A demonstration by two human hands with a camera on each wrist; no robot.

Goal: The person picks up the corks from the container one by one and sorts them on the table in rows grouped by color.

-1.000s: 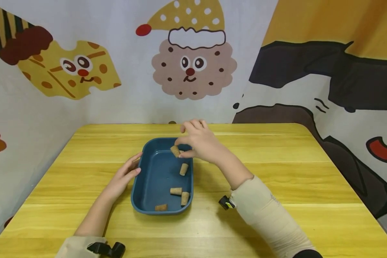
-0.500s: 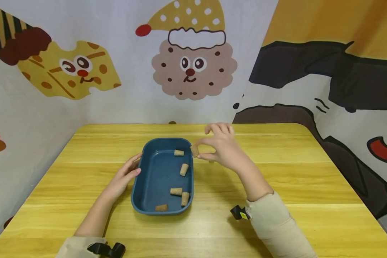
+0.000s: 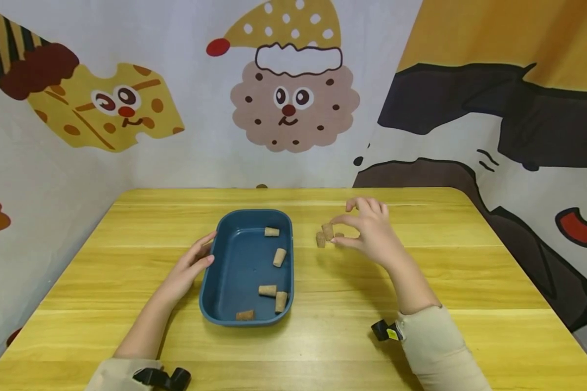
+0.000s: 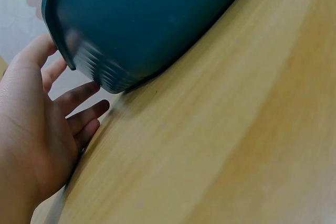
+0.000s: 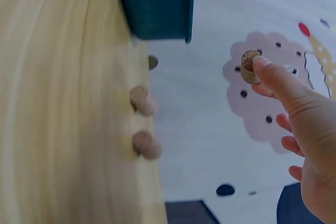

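A cork [image 3: 327, 232] is pinched between the thumb and index finger of my right hand [image 3: 374, 233], raised over the table right of the blue tray. In the right wrist view the pinched cork [image 5: 249, 74] shows beyond the thumb tip. Two more corks stand on the table close by; one cork [image 3: 320, 239] shows left of the held one, the other [image 3: 339, 235] is partly hidden behind the fingers. My left hand [image 3: 185, 273] rests against the left wall of the blue tray [image 3: 205, 282], fingers relaxed. Several corks lie inside the tray, one cork [image 3: 279, 257] near its right wall.
Yellow wood-grain table [image 3: 420, 260] extends on both sides of the tray. Behind it hangs a cartoon-printed curtain [image 3: 293, 163]. Black wrist cameras sit on both sleeves, with the right camera [image 3: 383, 330] low over the table.
My right hand has carried the pinched cork rightward out of the tray, to beside the two corks on the table. The left hand and tray have stayed put.
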